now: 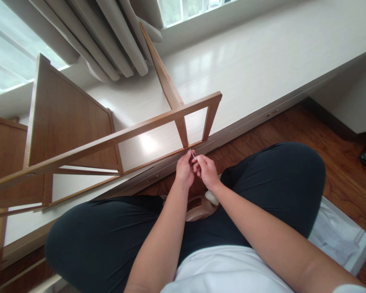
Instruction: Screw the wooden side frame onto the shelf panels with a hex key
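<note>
A thin bent metal hex key [192, 153] meets the lower rail of a brown wooden frame [134, 127], near the joint with a crosspiece. My left hand [185, 170] is closed, its thumb and fingers pinched around the key's upper end beside the rail. Close by, my right hand [206, 171] is curled with thumb and forefinger on the key's other end. The frame lies on its side on a white ledge, with wooden panels [70, 114] and a narrow board [161, 67] rising from it. Any screw under the key is hidden.
Grey curtains [100, 36] hang behind the frame by the windows. The white ledge [247, 53] runs along to the right above the wooden floor [271, 134]. Between my legs is a brown slipper [201, 208]. A white box lid with plastic [338, 236] lies at my right.
</note>
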Demonstrator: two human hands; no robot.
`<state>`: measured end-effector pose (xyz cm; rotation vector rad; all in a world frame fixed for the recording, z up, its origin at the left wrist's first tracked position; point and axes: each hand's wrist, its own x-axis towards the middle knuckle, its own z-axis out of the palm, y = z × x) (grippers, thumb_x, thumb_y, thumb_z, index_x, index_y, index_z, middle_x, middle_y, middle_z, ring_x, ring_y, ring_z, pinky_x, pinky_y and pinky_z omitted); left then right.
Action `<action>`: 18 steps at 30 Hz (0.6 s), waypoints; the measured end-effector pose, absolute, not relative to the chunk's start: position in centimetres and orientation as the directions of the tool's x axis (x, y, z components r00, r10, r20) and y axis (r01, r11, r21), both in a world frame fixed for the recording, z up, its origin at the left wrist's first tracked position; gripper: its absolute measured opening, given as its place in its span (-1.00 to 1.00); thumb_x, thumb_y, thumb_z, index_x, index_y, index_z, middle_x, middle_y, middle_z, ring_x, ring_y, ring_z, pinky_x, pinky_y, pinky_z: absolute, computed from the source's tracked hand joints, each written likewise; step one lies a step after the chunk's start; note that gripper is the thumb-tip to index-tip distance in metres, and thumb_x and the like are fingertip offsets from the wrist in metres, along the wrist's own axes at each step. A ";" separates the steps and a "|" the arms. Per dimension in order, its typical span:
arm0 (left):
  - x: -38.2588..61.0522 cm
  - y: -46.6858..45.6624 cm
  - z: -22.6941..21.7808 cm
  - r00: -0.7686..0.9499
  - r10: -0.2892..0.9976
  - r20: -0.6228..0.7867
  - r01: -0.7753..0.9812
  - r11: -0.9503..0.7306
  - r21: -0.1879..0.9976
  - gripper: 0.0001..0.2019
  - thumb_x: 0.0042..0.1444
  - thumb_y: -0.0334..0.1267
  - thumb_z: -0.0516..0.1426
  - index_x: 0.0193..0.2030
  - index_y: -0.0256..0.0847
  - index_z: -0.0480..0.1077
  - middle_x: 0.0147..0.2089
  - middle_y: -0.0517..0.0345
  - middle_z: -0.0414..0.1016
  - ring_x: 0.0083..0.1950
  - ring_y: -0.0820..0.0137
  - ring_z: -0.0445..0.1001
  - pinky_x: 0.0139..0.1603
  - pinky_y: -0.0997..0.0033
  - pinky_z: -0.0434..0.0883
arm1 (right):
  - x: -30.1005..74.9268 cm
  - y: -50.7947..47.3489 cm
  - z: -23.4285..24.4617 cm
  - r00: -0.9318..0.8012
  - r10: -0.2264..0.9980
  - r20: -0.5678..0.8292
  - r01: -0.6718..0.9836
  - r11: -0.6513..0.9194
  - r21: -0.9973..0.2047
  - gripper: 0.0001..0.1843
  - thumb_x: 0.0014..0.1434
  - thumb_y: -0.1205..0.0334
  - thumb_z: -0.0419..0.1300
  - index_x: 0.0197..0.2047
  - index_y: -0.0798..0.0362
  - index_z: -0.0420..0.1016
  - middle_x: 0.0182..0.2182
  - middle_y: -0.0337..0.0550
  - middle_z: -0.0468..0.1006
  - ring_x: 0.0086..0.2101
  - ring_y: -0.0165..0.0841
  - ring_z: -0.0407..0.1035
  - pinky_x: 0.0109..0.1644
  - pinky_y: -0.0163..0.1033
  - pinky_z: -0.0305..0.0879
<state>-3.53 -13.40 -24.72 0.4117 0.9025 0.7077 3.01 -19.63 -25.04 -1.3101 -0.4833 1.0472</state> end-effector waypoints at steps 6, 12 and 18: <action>-3.7 -13.5 -24.7 0.441 0.683 -0.582 -0.347 0.728 0.591 -0.63 0.06 -0.04 0.36 -0.14 -0.25 0.46 -0.58 0.41 0.33 -0.75 0.58 0.19 -0.76 0.53 0.18 | 2.8 -19.5 -25.2 0.376 0.853 -0.361 -0.563 -0.100 -0.821 -0.67 0.20 -0.09 0.17 -0.35 0.02 0.43 -0.65 -0.36 0.40 -0.72 -0.51 0.15 -0.68 -0.38 -0.03; -3.7 -13.4 -24.4 0.412 0.692 -0.593 -0.346 0.720 0.601 -0.69 0.10 -0.07 0.33 -0.17 -0.26 0.47 -0.58 0.37 0.34 -0.73 0.57 0.23 -0.75 0.54 0.18 | 3.0 -19.5 -24.8 0.262 0.866 -0.425 -0.712 -0.124 -0.691 -0.72 0.17 -0.02 0.20 -0.34 0.04 0.43 -0.65 -0.35 0.40 -0.72 -0.53 0.16 -0.69 -0.42 -0.03; -3.7 -13.4 -24.4 0.399 0.686 -0.608 -0.344 0.727 0.594 -0.69 0.09 -0.08 0.34 -0.16 -0.26 0.49 -0.56 0.36 0.35 -0.69 0.58 0.26 -0.69 0.56 0.21 | 3.2 -19.5 -24.7 0.210 0.867 -0.451 -0.779 -0.131 -0.614 -0.75 0.20 0.04 0.21 -0.34 0.06 0.44 -0.65 -0.33 0.42 -0.73 -0.52 0.18 -0.71 -0.43 -0.02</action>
